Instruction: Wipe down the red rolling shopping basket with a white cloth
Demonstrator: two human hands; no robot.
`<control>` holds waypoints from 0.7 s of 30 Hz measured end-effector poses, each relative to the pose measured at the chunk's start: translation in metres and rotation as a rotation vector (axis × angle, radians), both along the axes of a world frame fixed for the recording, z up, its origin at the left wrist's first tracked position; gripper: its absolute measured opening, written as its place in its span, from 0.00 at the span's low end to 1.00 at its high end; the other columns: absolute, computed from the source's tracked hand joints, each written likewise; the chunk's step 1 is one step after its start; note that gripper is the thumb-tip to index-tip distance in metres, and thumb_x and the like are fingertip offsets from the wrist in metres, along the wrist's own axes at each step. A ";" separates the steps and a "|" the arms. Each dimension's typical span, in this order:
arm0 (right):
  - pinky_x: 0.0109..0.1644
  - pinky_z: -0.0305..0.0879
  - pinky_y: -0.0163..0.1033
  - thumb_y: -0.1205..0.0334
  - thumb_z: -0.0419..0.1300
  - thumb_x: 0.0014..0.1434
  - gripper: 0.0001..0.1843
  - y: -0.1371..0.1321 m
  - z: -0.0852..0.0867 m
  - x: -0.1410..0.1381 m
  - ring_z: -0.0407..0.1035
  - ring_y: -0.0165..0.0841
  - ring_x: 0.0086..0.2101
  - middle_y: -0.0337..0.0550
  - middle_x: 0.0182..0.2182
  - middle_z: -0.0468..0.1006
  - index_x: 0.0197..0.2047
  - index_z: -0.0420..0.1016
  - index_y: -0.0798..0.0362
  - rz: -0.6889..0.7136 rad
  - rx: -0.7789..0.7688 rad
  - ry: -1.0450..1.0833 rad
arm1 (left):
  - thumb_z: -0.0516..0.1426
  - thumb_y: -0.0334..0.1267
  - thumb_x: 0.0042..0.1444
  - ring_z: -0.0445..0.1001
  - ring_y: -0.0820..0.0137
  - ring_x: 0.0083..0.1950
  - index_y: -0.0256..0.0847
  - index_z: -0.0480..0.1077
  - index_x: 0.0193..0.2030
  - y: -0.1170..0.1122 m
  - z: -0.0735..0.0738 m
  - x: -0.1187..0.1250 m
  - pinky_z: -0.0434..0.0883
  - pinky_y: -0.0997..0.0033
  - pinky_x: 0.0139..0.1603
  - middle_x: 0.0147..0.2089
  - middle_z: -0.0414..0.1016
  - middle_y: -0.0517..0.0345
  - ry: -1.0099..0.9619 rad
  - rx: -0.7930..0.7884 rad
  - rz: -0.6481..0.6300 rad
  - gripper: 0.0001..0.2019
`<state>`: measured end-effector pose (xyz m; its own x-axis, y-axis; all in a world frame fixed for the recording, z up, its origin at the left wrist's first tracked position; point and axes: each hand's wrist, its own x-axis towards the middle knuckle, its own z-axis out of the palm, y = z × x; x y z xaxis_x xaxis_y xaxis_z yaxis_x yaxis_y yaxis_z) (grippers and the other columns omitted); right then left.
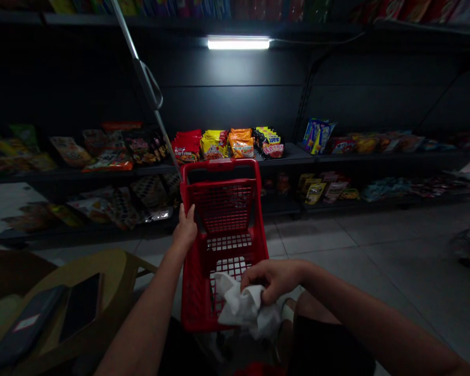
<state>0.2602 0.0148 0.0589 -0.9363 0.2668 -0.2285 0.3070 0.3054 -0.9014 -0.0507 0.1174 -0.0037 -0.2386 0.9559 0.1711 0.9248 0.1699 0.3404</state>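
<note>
Cloth [235, 307], crumpled, is pinched in the right hand [273, 279] over the near end of the red cart [259, 230]. The left hand [186, 228] rests on the cart's left rim, its closure unclear; bracing there and gathering loose folds should help.

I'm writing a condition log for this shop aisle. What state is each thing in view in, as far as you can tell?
Red cart: upright
White cloth: crumpled, pinched in the right hand
Left hand: on the cart's left side
Light tube: lit
Metal pole: slanted
Phone: lying flat, screen dark
Stool: upright
Bright packets: grouped by colour
</note>
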 end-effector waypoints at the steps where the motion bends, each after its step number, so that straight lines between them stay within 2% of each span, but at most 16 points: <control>1: 0.40 0.64 0.31 0.72 0.60 0.51 0.22 0.009 0.007 0.008 0.67 0.28 0.36 0.37 0.39 0.73 0.51 0.73 0.54 -0.049 0.129 0.014 | 0.47 0.30 0.61 0.74 0.52 0.59 0.48 0.48 0.74 0.001 -0.001 0.000 0.73 0.52 0.56 0.78 0.31 0.44 -0.003 0.004 -0.002 0.34; 4: 0.49 0.63 0.37 0.73 0.60 0.51 0.16 0.058 0.020 0.026 0.66 0.35 0.43 0.43 0.40 0.73 0.44 0.77 0.53 -0.349 0.717 -0.019 | 0.48 0.30 0.61 0.73 0.52 0.60 0.49 0.49 0.74 0.002 -0.003 0.000 0.72 0.52 0.57 0.78 0.31 0.44 0.003 0.000 -0.001 0.34; 6: 0.53 0.60 0.40 0.73 0.58 0.54 0.17 0.102 0.017 0.032 0.64 0.38 0.47 0.47 0.42 0.73 0.45 0.77 0.52 -0.606 0.998 -0.083 | 0.48 0.30 0.61 0.72 0.52 0.62 0.49 0.49 0.74 0.002 -0.003 0.002 0.71 0.53 0.59 0.78 0.32 0.44 0.009 0.002 0.000 0.34; 8: 0.54 0.61 0.39 0.73 0.56 0.56 0.18 0.141 0.005 0.033 0.64 0.38 0.48 0.48 0.45 0.71 0.48 0.77 0.51 -0.785 1.028 -0.123 | 0.48 0.31 0.61 0.71 0.53 0.63 0.49 0.49 0.74 0.001 -0.004 0.004 0.70 0.54 0.60 0.78 0.33 0.44 0.015 0.009 0.000 0.33; 10: 0.54 0.62 0.38 0.72 0.54 0.58 0.18 0.160 -0.014 0.030 0.65 0.36 0.47 0.47 0.48 0.70 0.49 0.77 0.52 -0.882 0.945 -0.100 | 0.48 0.31 0.61 0.70 0.52 0.64 0.48 0.49 0.74 0.001 -0.004 0.005 0.70 0.54 0.61 0.78 0.33 0.43 0.030 0.010 0.007 0.33; 11: 0.55 0.63 0.38 0.72 0.54 0.58 0.18 0.159 -0.024 0.028 0.65 0.35 0.48 0.47 0.49 0.69 0.48 0.77 0.52 -0.911 0.905 -0.066 | 0.48 0.32 0.61 0.69 0.52 0.64 0.47 0.50 0.74 0.002 -0.004 0.006 0.70 0.54 0.61 0.78 0.34 0.43 0.042 0.006 0.012 0.33; 13: 0.59 0.61 0.40 0.71 0.54 0.58 0.18 0.138 -0.047 0.022 0.64 0.37 0.51 0.48 0.52 0.67 0.50 0.76 0.52 -0.945 0.866 0.024 | 0.47 0.32 0.62 0.69 0.51 0.65 0.46 0.50 0.74 0.003 -0.003 0.005 0.70 0.53 0.61 0.78 0.34 0.42 0.070 -0.009 0.027 0.32; 17: 0.67 0.54 0.48 0.67 0.56 0.61 0.23 0.054 -0.087 0.018 0.57 0.41 0.60 0.49 0.62 0.62 0.60 0.70 0.49 -0.943 0.806 0.240 | 0.47 0.35 0.62 0.69 0.49 0.64 0.46 0.47 0.74 0.008 0.000 -0.002 0.70 0.49 0.60 0.78 0.32 0.42 0.143 -0.045 0.042 0.32; 19: 0.65 0.56 0.47 0.63 0.55 0.64 0.20 0.025 -0.102 0.024 0.59 0.40 0.59 0.47 0.60 0.65 0.59 0.71 0.47 -0.867 0.702 0.386 | 0.48 0.36 0.62 0.68 0.47 0.65 0.46 0.47 0.74 0.010 0.004 -0.005 0.69 0.46 0.60 0.78 0.31 0.40 0.193 -0.082 0.053 0.33; 21: 0.59 0.63 0.44 0.59 0.54 0.65 0.16 0.018 -0.113 0.036 0.66 0.37 0.53 0.46 0.52 0.73 0.54 0.73 0.47 -0.882 0.537 0.498 | 0.50 0.36 0.61 0.58 0.44 0.71 0.43 0.48 0.74 0.011 0.008 -0.004 0.64 0.41 0.64 0.78 0.30 0.39 0.268 -0.085 0.068 0.34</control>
